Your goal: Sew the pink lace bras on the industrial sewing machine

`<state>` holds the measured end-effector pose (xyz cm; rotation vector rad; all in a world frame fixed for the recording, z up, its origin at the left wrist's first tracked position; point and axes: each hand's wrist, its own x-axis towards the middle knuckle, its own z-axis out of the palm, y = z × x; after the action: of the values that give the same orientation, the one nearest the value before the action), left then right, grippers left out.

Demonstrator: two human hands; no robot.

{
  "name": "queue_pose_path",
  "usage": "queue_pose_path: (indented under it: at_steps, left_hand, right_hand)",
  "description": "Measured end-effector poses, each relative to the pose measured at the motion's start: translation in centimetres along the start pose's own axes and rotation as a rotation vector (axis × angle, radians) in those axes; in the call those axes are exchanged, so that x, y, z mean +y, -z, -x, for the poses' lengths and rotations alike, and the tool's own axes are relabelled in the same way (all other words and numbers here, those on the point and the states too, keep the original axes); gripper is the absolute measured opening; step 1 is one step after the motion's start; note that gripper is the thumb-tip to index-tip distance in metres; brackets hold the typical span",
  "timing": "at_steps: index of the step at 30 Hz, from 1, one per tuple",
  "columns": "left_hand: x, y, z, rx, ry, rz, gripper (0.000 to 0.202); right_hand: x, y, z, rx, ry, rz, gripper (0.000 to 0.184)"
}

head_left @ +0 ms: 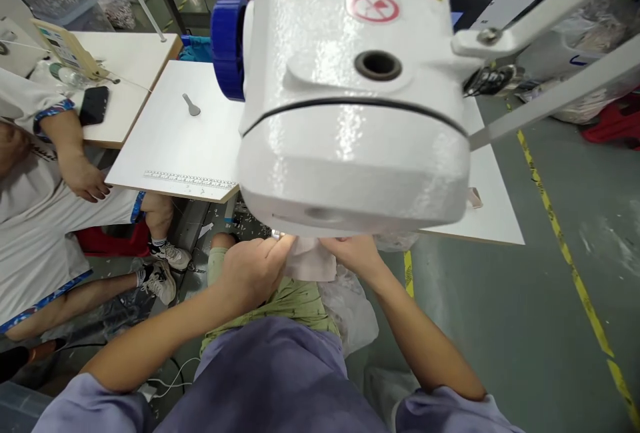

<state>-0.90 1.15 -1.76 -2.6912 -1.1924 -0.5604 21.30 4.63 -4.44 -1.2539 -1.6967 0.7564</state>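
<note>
A white sewing machine head (350,153) fills the upper middle of the head view and covers the stitching area. Below its front edge, a pale pink fabric piece (313,263) hangs between my two hands. My left hand (257,269) pinches the left side of the fabric, with a small shiny metal part (276,234) by its fingertips. On the right side, my right hand (357,256) grips the fabric's upper edge; its fingertips are partly hidden under the machine. A blue handwheel (229,48) sticks out at the machine's left.
The white tabletop (200,146) carries a printed ruler (190,179) and a grey spoon-shaped tool (191,105). A small fabric scrap (475,198) lies right of the machine. A seated person (60,153) is close on the left. A clear plastic bag (350,309) hangs beside my lap.
</note>
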Motion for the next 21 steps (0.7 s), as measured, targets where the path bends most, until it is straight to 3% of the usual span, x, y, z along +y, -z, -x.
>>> queue_pose_path:
  at_steps: [5, 9, 12, 14, 18, 20, 21]
  left_hand:
    - [-0.4, -0.4, 1.4, 0.045, 0.260, 0.177, 0.018]
    - [-0.7, -0.2, 2.0, 0.055, 0.513, 0.557, 0.020]
    - [-1.7, -0.1, 2.1, -0.027, 0.635, 0.849, 0.030]
    - [-2.7, 0.0, 2.2, -0.164, 0.629, 0.963, 0.041]
    - [-4.0, 0.0, 2.9, -0.490, 0.396, 1.146, 0.050]
    - [-4.1, 0.2, 3.7, -0.571, 0.375, 1.317, 0.038]
    - [-4.1, 0.5, 4.3, -0.555, 0.427, 1.397, 0.037]
  right_hand:
    - [0.6, -0.8, 0.5, -0.022, -0.029, -0.069, 0.043]
    - [2.0, -0.5, 1.2, -0.009, -0.053, -0.034, 0.035]
    - [2.1, -0.2, 2.3, -0.039, -0.004, 0.085, 0.029]
    - [1.1, -0.6, 3.7, -0.067, 0.002, 0.135, 0.033]
    - [-2.4, -3.0, 8.0, -0.203, 0.045, 0.051, 0.029]
    - [-3.8, -4.7, 9.9, -0.221, 0.082, -0.056, 0.025]
    - [-4.3, -5.7, 10.5, -0.210, 0.080, -0.114, 0.024]
